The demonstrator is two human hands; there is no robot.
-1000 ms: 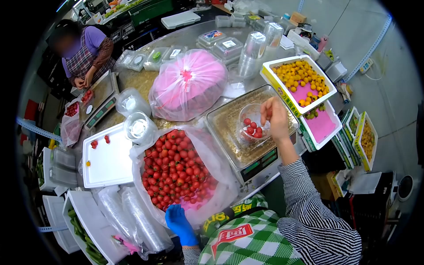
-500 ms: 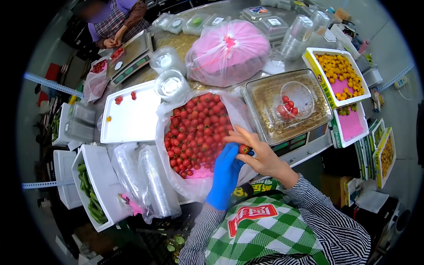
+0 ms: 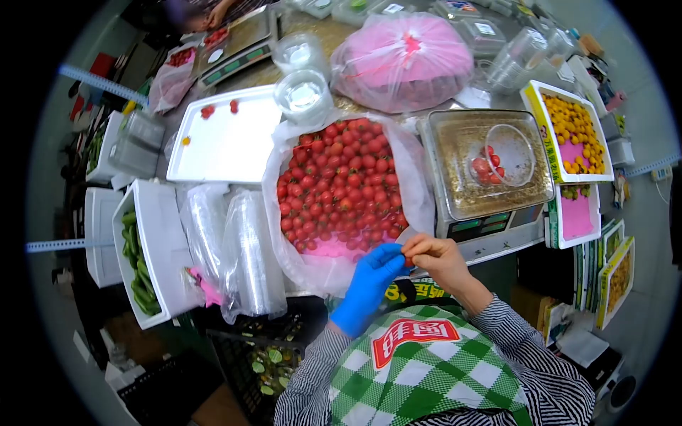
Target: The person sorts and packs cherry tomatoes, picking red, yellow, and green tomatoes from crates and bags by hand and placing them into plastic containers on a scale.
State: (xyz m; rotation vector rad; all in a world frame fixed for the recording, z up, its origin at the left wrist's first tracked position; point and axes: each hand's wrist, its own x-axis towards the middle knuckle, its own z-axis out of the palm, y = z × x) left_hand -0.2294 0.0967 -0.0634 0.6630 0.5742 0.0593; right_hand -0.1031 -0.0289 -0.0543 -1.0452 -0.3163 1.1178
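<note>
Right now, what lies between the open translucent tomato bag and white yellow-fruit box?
Head view: a metal scale holding a clear tub of red tomatoes.

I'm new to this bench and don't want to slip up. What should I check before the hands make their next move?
1. Tomato held between left hand and right hand: ok
2. Stem off that tomato: cannot tell, fingers cover it
3. Clear cup on the scale: ok
4. Cup full: not ok, only a few tomatoes inside
5. Weight reading: cannot tell, too small
</note>
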